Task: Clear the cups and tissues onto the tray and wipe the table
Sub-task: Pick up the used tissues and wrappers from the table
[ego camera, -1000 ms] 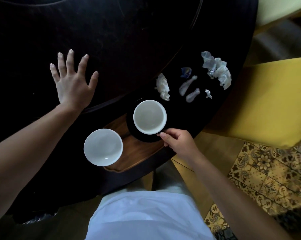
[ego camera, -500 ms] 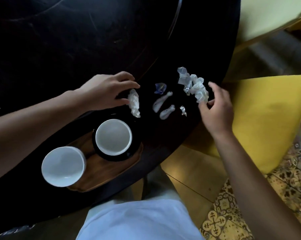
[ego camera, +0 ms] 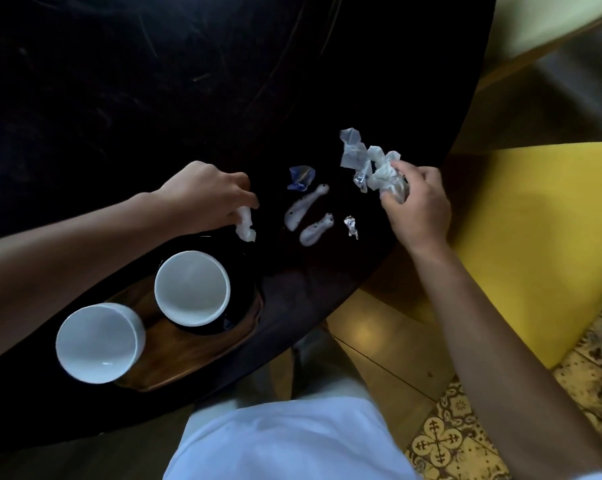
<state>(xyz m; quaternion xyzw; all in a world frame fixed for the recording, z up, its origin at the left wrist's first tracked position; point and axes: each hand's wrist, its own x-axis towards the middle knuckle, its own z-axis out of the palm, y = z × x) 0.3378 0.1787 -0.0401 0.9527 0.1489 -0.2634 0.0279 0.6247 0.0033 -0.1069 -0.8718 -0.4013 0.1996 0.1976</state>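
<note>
Left hand (ego camera: 206,195) grip pinches a small tissue wad (ego camera: 245,224) beside the saucer; right hand (ego camera: 419,202) grip closed on crumpled tissue (ego camera: 384,173) over dark tabletop (ego camera: 154,98); both white cups (ego camera: 192,287) on wooden tray (ego camera: 188,355).

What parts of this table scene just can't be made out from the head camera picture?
- Left hand: its fingertips are hidden, curled around the small tissue.
- Crumpled tissue: partly covered by the right hand.
- Wooden tray: mostly covered by the two white cups and the left forearm.
- Two small white pieces: too small to identify.
- Dark table: its far side is cut off by the top edge.
</note>
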